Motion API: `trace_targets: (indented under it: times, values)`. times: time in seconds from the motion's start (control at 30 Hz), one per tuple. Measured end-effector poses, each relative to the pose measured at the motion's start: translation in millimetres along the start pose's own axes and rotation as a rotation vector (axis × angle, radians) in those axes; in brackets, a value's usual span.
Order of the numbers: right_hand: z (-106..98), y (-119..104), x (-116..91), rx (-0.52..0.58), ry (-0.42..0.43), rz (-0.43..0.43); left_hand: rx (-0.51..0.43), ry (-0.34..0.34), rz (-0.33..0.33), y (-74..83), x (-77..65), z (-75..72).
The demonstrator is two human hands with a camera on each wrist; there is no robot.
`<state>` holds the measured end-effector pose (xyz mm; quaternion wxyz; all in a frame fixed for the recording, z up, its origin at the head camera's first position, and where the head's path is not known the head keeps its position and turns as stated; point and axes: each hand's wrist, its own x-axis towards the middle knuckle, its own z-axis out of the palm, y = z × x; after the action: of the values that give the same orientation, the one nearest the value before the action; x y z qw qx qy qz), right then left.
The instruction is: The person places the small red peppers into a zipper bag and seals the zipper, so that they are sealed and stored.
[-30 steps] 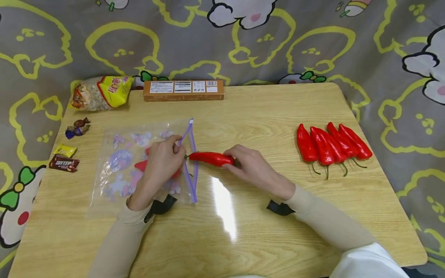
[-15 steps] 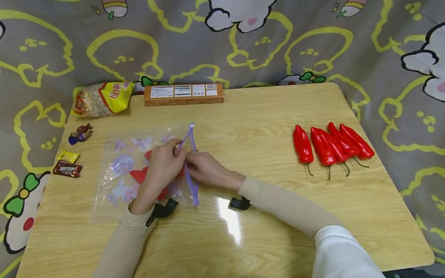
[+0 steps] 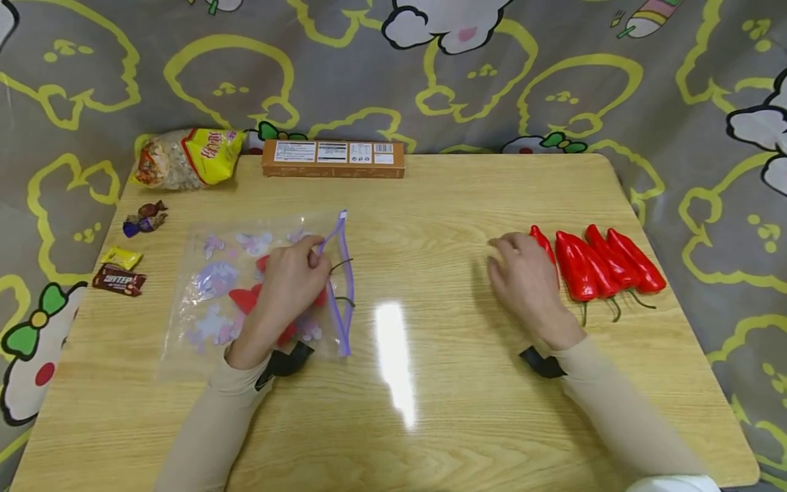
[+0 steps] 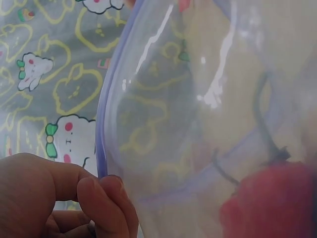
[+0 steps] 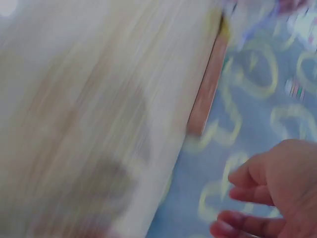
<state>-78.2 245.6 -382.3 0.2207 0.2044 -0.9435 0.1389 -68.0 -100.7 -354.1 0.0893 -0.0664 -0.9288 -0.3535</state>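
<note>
My left hand (image 3: pixel 284 283) pinches the upper edge of a clear zip bag (image 3: pixel 184 328) by its purple zip strip (image 4: pixel 101 124), holding the mouth apart. Red peppers lie inside the bag, partly hidden under the hand; their stems poke out at the mouth, and one pepper (image 4: pixel 272 203) shows through the plastic in the left wrist view. At the right, my right hand (image 3: pixel 531 287) hovers with loosely bent fingers beside the leftmost pepper (image 3: pixel 544 240) of a row, partly covering it. Nothing sits between its fingers in the right wrist view. Several more red peppers (image 3: pixel 576 266) lie alongside.
A brown box (image 3: pixel 333 169) and a yellow snack bag (image 3: pixel 212 157) stand along the back edge. Wrapped candies lie at the left: a dark pair (image 3: pixel 145 220), a yellow one (image 3: pixel 121 257) and a brown bar (image 3: pixel 119 279). A patterned cloth (image 3: pixel 344 75) hangs behind the table.
My right hand put a red pepper into the bag, let it go and swung right to the row of peppers. My left hand kept its grip on the bag's edge.
</note>
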Motion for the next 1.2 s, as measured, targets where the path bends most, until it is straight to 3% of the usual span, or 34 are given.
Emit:
trace_targets:
  times: [0.07, 0.13, 0.3, 0.43, 0.53, 0.63, 0.83, 1.03, 1.1, 1.2]
  values:
    - [-8, 22, -10, -0.135, 0.086, 0.058, 0.006, 0.000, -0.001, 0.7, 0.8, -1.2]
    - [-13, 38, -20, -0.238, 0.104, 0.110, 0.011, -0.001, -0.003, 1.1, 1.0, -2.1]
    - [-12, 50, -40, -0.369, -0.050, 0.194, 0.019, 0.002, 0.001, 2.1, 1.0, -3.1]
    - [-9, 48, -43, -0.348, -0.058, 0.220, 0.016, -0.004, 0.001, 3.0, 1.6, -2.2]
    - [-10, 36, -35, -0.206, -0.126, 0.254, 0.010, -0.012, 0.001, 3.0, 2.2, -0.5]
    - [-11, 10, -19, 0.034, -0.257, 0.258, 0.003, -0.017, 0.002, 2.9, 2.2, 0.4]
    - [4, -56, 14, 0.483, -0.433, 0.075, -0.008, -0.019, -0.011, 3.1, -0.2, -0.7]
    - [26, -96, 31, 0.582, -0.517, -0.129, -0.010, -0.020, 0.002, 3.3, -2.0, 0.3]
    - [33, -103, 35, 0.608, -0.528, -0.152, -0.007, -0.021, 0.007, 3.7, -1.7, 0.5]
    - [45, -112, 40, 0.698, -0.532, -0.114, -0.005, -0.020, 0.006, 4.0, -1.6, 1.3]
